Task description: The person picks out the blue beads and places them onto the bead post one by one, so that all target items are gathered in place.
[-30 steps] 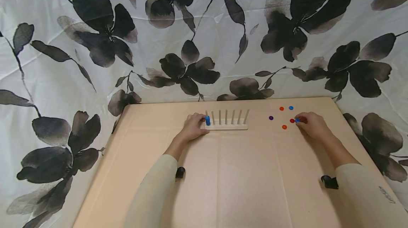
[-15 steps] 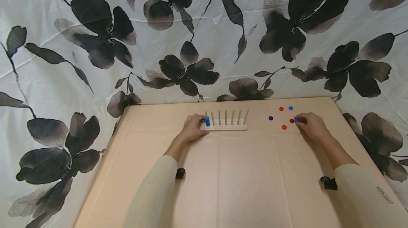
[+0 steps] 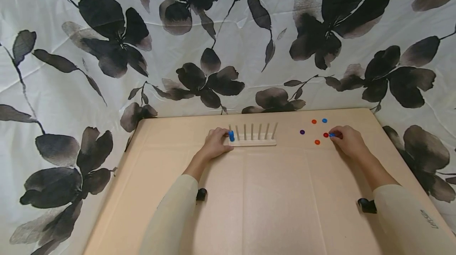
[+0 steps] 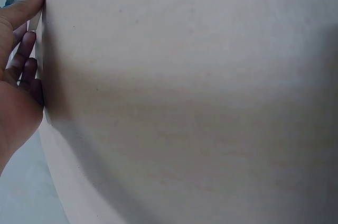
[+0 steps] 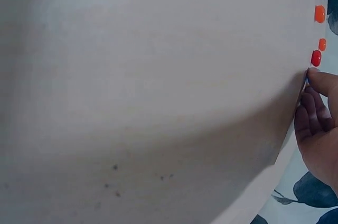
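Observation:
My left hand (image 3: 215, 144) grips the left end of a light wooden peg rack (image 3: 254, 143), thumb at the front of its base. Several blue beads (image 3: 231, 136) are stacked on the leftmost peg, right at the fingertips; the other pegs stand bare. In the left wrist view the thumb (image 4: 27, 8) lies along the rack's edge. Over to the right, my right hand (image 3: 350, 141) pinches a blue bead (image 3: 332, 135) between thumb and forefinger, low at the table. A red bead (image 3: 325, 135) lies just left of it. The right wrist view mostly hides the blue bead behind the fingers.
Around the right hand lie two orange beads, one nearer (image 3: 317, 142) and one farther (image 3: 314, 121), another blue bead (image 3: 324, 120) and a purple bead (image 3: 302, 132). The wooden table (image 3: 274, 199) ends at a flower-printed cloth (image 3: 249, 49) behind.

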Motion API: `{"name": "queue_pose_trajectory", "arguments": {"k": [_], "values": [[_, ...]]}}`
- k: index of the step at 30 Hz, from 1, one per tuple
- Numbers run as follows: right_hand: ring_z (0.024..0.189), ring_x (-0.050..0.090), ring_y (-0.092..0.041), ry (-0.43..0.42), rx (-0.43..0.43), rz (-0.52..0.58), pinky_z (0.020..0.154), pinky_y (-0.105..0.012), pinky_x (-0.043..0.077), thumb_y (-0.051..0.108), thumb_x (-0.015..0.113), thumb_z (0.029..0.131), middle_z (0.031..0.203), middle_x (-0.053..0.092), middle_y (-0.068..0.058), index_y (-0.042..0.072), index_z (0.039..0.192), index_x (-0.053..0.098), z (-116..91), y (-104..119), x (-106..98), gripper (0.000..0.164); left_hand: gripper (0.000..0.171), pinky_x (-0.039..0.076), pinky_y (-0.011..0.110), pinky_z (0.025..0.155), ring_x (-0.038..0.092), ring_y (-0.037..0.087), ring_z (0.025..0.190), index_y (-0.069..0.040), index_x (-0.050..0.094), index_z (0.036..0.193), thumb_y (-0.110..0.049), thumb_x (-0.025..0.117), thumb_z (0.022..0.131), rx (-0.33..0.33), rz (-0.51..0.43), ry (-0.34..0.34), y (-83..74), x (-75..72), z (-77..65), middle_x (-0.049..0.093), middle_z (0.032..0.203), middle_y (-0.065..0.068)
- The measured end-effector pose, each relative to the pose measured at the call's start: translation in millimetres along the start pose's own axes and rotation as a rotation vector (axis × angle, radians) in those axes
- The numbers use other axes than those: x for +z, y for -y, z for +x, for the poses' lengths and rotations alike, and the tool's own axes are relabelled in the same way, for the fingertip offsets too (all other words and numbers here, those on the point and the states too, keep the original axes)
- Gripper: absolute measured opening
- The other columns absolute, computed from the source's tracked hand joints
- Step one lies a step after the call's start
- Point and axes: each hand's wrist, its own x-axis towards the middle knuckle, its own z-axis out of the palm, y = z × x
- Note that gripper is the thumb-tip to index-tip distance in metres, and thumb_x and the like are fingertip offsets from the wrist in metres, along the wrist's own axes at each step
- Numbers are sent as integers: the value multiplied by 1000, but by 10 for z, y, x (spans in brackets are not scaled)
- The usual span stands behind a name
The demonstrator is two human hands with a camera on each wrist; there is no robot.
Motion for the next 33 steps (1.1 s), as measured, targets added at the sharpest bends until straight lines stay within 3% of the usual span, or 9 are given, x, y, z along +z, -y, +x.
{"name": "queue_pose_trajectory", "arguments": {"k": [11, 24, 33], "values": [[100, 58, -43, 29, -9, -1, 94, -63, 50, 9, 67, 100, 112, 65, -29, -5, 118, 63, -2, 7, -87, 23, 61, 35, 48, 111, 43, 32, 129, -7, 61, 137, -26, 86, 85, -8, 11, 13, -13, 3, 24, 62, 130, 9], [108, 59, -42, 39, 11, 70, 97, -62, 50, 15, 68, 100, 119, 67, -26, -1, 125, 64, -44, 243, -207, 30, 62, 37, 45, 111, 43, 32, 129, -6, 61, 137, -26, 87, 85, -3, 21, 10, -9, -3, 31, 62, 130, 9], [98, 67, -39, -11, -159, 23, 94, -58, 52, 6, 72, 95, 112, 71, -24, -1, 118, 70, 11, 532, -288, 24, 63, 36, 45, 111, 43, 31, 130, -8, 60, 139, -27, 86, 86, 8, 28, 27, 6, -10, 18, 61, 131, 8]]}}
